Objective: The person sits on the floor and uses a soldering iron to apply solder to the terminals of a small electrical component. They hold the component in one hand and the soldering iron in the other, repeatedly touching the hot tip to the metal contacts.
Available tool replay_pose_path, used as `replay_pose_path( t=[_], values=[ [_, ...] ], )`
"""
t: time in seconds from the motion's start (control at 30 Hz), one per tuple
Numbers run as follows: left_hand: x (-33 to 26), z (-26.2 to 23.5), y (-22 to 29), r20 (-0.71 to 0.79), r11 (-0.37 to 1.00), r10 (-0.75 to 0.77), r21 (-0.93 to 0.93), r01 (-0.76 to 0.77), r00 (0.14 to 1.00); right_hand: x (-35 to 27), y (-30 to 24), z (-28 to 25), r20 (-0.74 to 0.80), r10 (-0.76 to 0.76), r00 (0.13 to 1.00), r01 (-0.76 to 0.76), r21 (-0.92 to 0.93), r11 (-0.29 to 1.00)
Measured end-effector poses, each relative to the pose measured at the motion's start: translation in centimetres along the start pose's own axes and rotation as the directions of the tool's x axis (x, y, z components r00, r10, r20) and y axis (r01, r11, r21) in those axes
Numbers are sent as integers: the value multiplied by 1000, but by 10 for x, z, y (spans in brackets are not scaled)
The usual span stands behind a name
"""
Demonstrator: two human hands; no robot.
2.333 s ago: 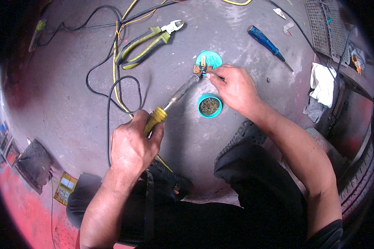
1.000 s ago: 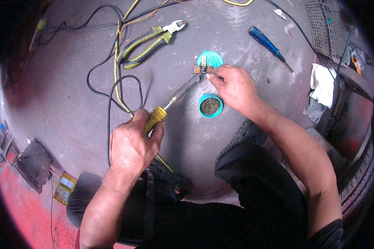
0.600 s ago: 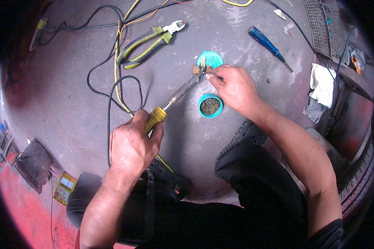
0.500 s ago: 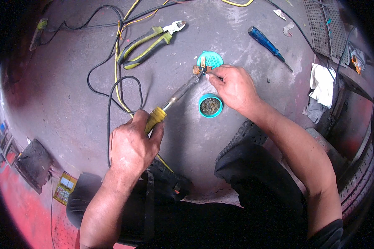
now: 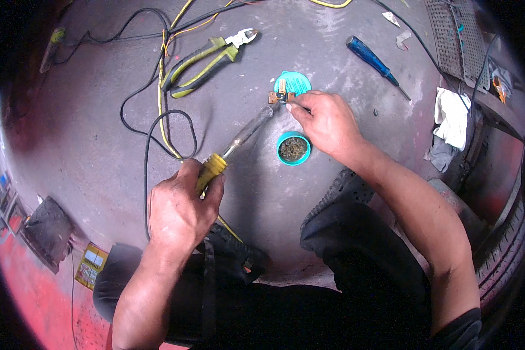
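Left hand [image 5: 184, 211]: its grip was closed around the yellow handle of a soldering iron [image 5: 248, 130].
Soldering iron: it pointed to the far right, and its metal end was just beside the near left edge of the small part; whether they touched, I could not tell.
Right hand [image 5: 326, 119]: its grip was narrow, thumb and forefinger pinching the small part [image 5: 283, 96] at its right end.
Small part: it was brown and black, with a prong toward the far side; it lay at the fingertips, left of the right hand and well apart from the fingers of the left hand.
Turquoise lid [image 5: 298, 83]: it was on the floor [image 5: 332, 58], partly behind the small part.
Turquoise container [image 5: 294, 134]: it stood nearer, left of the right wrist, with dark brown stuff inside.
Pliers [image 5: 214, 67]: they lay at far left, with green and black handles.
Blue screwdriver [image 5: 368, 57]: it lay at far right, blade toward the near side.
Yellow cable [image 5: 160, 105]: it ran left of the pliers.
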State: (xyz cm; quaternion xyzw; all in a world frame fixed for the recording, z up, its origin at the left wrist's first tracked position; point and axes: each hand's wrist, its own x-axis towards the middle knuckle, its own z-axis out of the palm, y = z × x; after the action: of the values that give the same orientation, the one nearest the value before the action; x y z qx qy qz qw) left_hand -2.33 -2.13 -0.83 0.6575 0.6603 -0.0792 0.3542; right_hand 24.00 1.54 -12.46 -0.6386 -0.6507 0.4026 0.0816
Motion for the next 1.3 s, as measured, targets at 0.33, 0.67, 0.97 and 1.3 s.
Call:
replay_pose_path(
  t=[0.33,0.67,0.97,1.3],
  values=[
    [0,4,0,9,1000,-13,2,13,1000,-1,-4,-3,14,12,1000,-13,6,1000],
    [2,4,3,23,1000,-18,3,18,1000,0,-5,-4,38,33,999,-32,-8,999],
    [3,5,1,49,1000,-22,10,22,999,0,-4,-2,28,19,999,-18,-16,1000],
    [6,8,0,35,999,24,29,-25,999,-1,0,-1,7,7,1000,-7,-2,1000]
  ],
)
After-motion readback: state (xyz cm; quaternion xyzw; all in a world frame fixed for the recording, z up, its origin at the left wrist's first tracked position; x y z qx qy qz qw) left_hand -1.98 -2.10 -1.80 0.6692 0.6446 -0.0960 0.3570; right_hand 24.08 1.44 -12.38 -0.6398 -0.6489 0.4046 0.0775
